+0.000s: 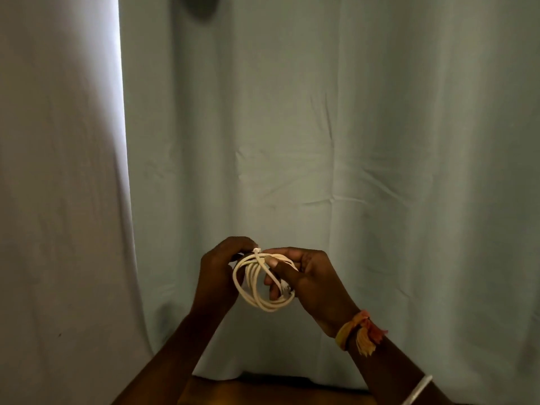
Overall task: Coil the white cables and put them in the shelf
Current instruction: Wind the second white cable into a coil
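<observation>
Both hands gripped the white cable (257,285) coil, left hand (220,273) pinching its top, right hand (309,283) tucking the end; shelving likely followed, shelf unseen.

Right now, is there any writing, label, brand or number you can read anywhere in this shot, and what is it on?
None can be read.
Coiled white cable, held by the left hand and right hand: no print shows.
Curtain: plain fabric, no text.
Orange wrist thread: no lettering.
Second white cable at the lower right: blurred, nothing legible.
</observation>
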